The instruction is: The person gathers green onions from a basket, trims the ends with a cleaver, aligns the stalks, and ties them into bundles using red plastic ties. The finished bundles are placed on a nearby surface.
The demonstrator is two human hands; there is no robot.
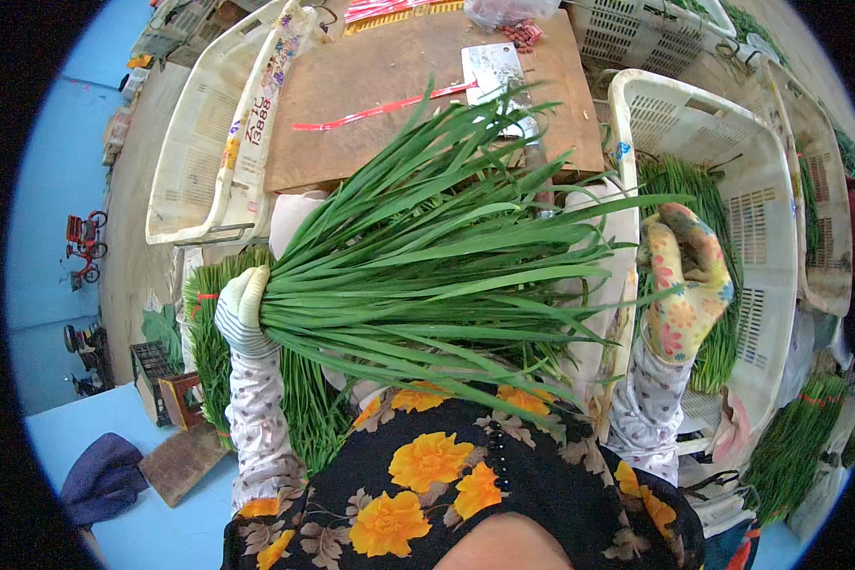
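Note:
My left hand (246,303), in a striped glove, is closed around the gathered end of a bunch of green garlic chives (427,263). The long flat leaves fan out to the right across my lap. My right hand (687,285), in a yellow flowered glove, hovers over a white plastic crate (784,235) with its fingers curled. One long leaf tip reaches its fingertips; whether they pinch it is unclear. Beneath this hand, more chives (716,356) lie in the crate. To the left, beside my forearm, stand tied chives (214,335) with a red band.
Ahead is a wooden board (370,78) bearing a cleaver (495,71), a red tie strip (377,114) and a plastic bag (509,11). White crates (206,135) stand at the left. Banded chives (798,434) lie at the far right. A small wooden stool (185,463) is at lower left.

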